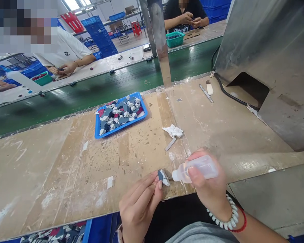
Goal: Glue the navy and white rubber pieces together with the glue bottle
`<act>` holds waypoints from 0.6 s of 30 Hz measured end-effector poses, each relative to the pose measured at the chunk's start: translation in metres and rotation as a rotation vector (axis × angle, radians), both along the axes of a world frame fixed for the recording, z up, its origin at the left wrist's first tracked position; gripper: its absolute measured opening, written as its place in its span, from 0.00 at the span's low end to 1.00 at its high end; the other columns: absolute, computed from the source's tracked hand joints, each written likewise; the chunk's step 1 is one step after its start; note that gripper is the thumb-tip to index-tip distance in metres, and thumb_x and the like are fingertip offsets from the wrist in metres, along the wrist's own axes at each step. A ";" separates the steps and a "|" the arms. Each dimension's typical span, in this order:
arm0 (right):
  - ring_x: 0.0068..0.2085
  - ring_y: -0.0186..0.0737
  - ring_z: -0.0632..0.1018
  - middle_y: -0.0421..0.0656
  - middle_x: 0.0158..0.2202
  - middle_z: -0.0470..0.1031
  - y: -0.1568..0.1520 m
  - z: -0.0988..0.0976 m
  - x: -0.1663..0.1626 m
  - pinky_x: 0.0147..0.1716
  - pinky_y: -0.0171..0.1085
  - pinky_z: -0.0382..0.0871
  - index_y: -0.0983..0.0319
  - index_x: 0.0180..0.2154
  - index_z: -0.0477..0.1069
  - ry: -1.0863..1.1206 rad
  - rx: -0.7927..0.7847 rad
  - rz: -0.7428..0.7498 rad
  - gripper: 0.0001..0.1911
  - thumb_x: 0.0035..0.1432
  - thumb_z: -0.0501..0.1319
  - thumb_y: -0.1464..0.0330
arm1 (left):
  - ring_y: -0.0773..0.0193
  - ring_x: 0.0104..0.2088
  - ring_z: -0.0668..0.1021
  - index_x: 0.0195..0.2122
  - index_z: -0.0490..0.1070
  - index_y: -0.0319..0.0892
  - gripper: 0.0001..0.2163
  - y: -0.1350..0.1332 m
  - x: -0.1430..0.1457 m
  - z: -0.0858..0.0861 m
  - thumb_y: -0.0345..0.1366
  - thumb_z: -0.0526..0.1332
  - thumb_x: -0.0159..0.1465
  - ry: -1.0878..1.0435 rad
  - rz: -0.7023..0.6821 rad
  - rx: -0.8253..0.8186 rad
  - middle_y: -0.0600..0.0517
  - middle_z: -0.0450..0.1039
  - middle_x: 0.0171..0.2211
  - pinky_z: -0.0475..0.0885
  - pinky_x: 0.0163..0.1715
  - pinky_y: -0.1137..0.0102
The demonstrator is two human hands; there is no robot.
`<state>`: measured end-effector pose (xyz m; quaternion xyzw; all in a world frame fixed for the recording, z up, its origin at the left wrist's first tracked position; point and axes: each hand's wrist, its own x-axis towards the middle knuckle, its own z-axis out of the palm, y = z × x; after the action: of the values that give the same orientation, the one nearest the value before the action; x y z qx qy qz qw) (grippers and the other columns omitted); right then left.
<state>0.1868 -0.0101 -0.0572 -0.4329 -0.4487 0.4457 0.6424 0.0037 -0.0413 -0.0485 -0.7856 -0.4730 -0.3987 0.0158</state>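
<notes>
Between the thumb and fingers of my left hand [143,195] is a small dark grey and white plastic part [164,178]. My right hand [210,189] wraps round a translucent squeeze bottle [197,169], tilted so its white nozzle end points left at the part. The nozzle tip sits close beside the part; I cannot tell whether they touch. Beyond my hands, a blue tray [96,130] holds many similar grey, white and dark red parts. A crumpled white tissue [173,130] and a small flat metal strip [170,144] lie on the worktable.
The worktable [142,152] has a taped, stained cardboard top. A craft knife [206,93] lies near a black cable [225,91] and a metal housing [273,74]. A green conveyor belt [91,94] runs behind. Two co-workers handle small parts across it. Below left, a blue bin [88,229] holds more parts.
</notes>
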 end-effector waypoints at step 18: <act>0.32 0.36 0.74 0.39 0.33 0.72 -0.003 0.001 0.001 0.31 0.35 0.71 0.57 0.41 0.72 -0.239 0.240 0.018 0.14 0.60 0.70 0.57 | 0.64 0.36 0.85 0.31 0.77 0.41 0.09 0.002 0.003 0.003 0.22 0.64 0.65 -0.134 0.034 -0.121 0.50 0.83 0.36 0.81 0.38 0.71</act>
<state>0.1878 -0.0127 -0.0567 -0.3992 -0.5758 0.3398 0.6275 0.0067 -0.0396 -0.0455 -0.7486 -0.5094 -0.4206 -0.0568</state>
